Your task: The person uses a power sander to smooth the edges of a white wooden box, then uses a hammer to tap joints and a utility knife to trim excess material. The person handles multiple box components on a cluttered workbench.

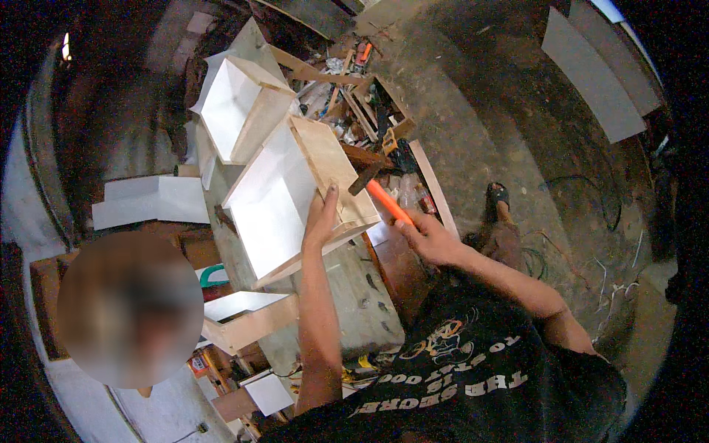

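A wooden drawer box (321,159) with a white inside lies tilted on the workbench, its plywood side toward the right. My left hand (320,215) grips the edge of this side, the thumb tip resting on the plywood and the other fingers largely hidden. My right hand (430,238) is closed around the orange handle of a hammer (389,202). The dark hammer head is close beside the plywood side, to the right of my left hand; whether it touches the wood I cannot tell.
Another white-lined box (269,111) stands farther back on the workbench (284,336). A smaller box (255,325) is at the bench's left edge. Wood scraps and tools fill a crate (399,122) behind. At the left is a blurred round patch. White panels (594,77) lean at far right.
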### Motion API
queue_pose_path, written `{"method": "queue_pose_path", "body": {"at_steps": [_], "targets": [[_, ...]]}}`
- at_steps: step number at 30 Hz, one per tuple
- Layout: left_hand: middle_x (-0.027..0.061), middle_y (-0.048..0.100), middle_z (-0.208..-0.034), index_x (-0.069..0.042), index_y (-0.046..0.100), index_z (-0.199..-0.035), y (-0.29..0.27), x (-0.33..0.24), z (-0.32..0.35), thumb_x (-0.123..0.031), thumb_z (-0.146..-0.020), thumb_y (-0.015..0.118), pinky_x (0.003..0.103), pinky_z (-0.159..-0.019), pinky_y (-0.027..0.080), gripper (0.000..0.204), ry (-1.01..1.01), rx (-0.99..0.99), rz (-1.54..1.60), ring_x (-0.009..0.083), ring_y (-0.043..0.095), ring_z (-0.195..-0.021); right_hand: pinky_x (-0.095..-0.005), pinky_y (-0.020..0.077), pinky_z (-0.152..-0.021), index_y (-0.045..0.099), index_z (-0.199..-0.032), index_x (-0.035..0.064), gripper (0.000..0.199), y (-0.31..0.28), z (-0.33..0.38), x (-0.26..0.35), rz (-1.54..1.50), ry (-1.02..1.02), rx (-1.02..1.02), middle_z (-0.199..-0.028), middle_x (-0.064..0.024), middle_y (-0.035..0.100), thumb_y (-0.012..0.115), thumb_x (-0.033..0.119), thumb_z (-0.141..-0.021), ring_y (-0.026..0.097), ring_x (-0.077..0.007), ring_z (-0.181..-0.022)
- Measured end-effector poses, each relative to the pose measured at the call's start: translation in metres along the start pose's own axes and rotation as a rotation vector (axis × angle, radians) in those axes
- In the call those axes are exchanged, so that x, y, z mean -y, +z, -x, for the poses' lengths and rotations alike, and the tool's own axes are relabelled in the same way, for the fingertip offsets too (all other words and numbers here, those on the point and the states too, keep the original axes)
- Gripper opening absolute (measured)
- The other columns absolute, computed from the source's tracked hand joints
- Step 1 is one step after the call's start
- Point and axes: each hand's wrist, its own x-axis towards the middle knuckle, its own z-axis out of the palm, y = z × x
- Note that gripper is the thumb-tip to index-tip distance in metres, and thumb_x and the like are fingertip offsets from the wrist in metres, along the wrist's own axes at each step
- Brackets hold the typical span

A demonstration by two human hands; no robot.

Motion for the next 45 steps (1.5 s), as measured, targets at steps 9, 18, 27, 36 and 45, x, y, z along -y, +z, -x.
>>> {"method": "queue_pose_path", "body": {"at_steps": [9, 18, 27, 36, 45], "targets": [[0.0316, 0.068, -0.109, 0.008, 0.064, -0.118, 0.009, -0.022, 0.01, -0.049, -0.107, 0.037, 0.049, -0.096, 0.045, 0.064, -0.085, 0.068, -0.261, 0.0451, 0.063, -0.105, -0.047, 0.0497, -0.081, 0.057, -0.119, 0.0024, 0.034, 0.003, -0.004, 0.014, -0.039, -0.001, -0.045, -0.092, -0.0237, 0.065, 0.048, 0.034, -0.109, 0.065, -0.0357, -0.088], [0.031, 0.067, -0.111, 0.006, 0.065, -0.117, 0.009, -0.014, 0.005, -0.051, -0.107, 0.035, 0.05, -0.097, 0.044, 0.065, -0.053, 0.077, -0.23, 0.0467, 0.062, -0.109, -0.0485, 0.049, -0.063, 0.056, -0.118, 0.0044, 0.03, 0.006, -0.005, 0.021, 0.052, -0.084, -0.104, -0.072, -0.0215, 0.062, 0.049, 0.032, -0.108, 0.064, -0.0383, -0.066], [0.0322, 0.064, -0.124, 0.006, 0.062, -0.127, 0.011, -0.017, 0.009, -0.049, -0.107, 0.036, 0.049, -0.104, 0.041, 0.064, -0.083, 0.032, -0.255, 0.0477, 0.058, -0.12, -0.0488, 0.049, -0.057, 0.055, -0.114, 0.0047, 0.027, 0.014, 0.003, 0.012, 0.055, -0.009, -0.109, -0.069, -0.0223, 0.063, 0.051, 0.031, -0.108, 0.065, -0.0441, -0.063], [0.0311, 0.063, -0.128, 0.005, 0.06, -0.13, 0.01, -0.014, 0.008, -0.048, -0.107, 0.035, 0.049, -0.105, 0.041, 0.063, -0.02, 0.063, -0.214, 0.0479, 0.057, -0.122, -0.0524, 0.0499, -0.059, 0.053, -0.114, 0.0053, 0.028, 0.02, 0.008, 0.009, 0.194, 0.084, 0.066, -0.074, -0.0244, 0.063, 0.052, 0.032, -0.107, 0.066, -0.0462, -0.068], [0.0304, 0.063, -0.129, 0.005, 0.059, -0.132, 0.008, -0.015, 0.008, -0.05, -0.108, 0.035, 0.048, -0.105, 0.041, 0.065, -0.032, 0.072, -0.203, 0.0472, 0.057, -0.122, -0.0485, 0.0494, -0.059, 0.055, -0.113, 0.0042, 0.028, 0.026, 0.013, 0.003, 0.038, 0.106, -0.009, -0.071, -0.0222, 0.062, 0.051, 0.031, -0.107, 0.065, -0.0417, -0.064]]}}
